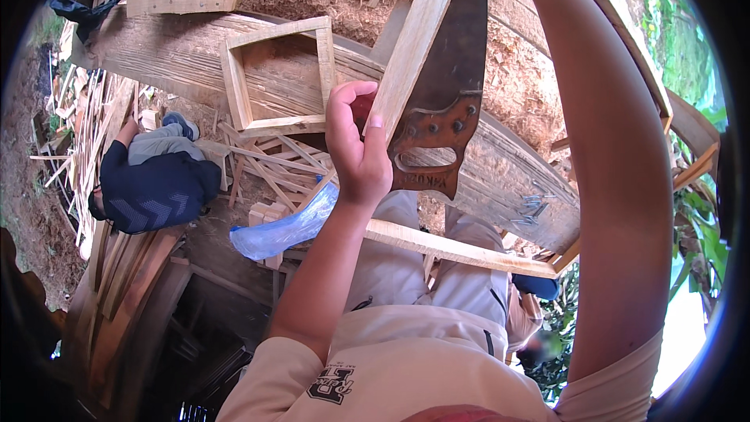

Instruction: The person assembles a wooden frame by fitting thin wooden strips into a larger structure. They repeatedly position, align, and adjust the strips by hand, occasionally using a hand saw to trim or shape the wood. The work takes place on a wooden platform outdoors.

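Note:
My left hand (361, 148) is closed around the near end of a long wooden strip (418, 35), its thumb lying along the wood. Something red (362, 108) shows between the fingers and the strip; I cannot make out what it is. Just right of the strip, a handsaw (447, 70) lies with its dark blade pointing away and its brown wooden handle towards me. My right forearm (574, 78) reaches up to the top edge, where the hand is out of the picture. Left of my left hand, a four-sided wooden frame (237, 82) rests on the wide plank (172, 51).
Several nails (534, 205) lie on the plank's right part. A blue plastic bag (285, 227) hangs beside my left forearm. A person in dark clothing (160, 187) crouches at the left near piled wood strips (86, 133). Another wooden strip (461, 248) crosses before my legs.

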Motion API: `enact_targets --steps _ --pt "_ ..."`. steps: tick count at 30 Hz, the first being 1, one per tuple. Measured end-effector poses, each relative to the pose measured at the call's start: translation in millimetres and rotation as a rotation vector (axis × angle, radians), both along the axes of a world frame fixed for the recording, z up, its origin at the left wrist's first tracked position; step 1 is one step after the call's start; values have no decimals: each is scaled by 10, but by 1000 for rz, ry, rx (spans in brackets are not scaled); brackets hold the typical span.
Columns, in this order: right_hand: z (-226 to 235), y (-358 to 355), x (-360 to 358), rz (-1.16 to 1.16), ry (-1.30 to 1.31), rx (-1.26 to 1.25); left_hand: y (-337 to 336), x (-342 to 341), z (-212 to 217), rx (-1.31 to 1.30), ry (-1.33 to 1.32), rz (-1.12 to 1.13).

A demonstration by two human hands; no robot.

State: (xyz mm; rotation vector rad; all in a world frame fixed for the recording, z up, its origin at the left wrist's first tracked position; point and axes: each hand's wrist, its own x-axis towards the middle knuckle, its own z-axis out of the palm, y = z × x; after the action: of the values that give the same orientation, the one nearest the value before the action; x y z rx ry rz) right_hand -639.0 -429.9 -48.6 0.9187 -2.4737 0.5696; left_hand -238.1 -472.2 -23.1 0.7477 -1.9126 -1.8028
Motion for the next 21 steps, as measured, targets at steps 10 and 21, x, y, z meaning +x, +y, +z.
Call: enact_targets --steps 10,21 --pt "200 -75 167 -35 -158 -29 11 -16 108 148 120 59" --pt "70 -39 29 -52 -58 53 9 -19 111 95 70 40"
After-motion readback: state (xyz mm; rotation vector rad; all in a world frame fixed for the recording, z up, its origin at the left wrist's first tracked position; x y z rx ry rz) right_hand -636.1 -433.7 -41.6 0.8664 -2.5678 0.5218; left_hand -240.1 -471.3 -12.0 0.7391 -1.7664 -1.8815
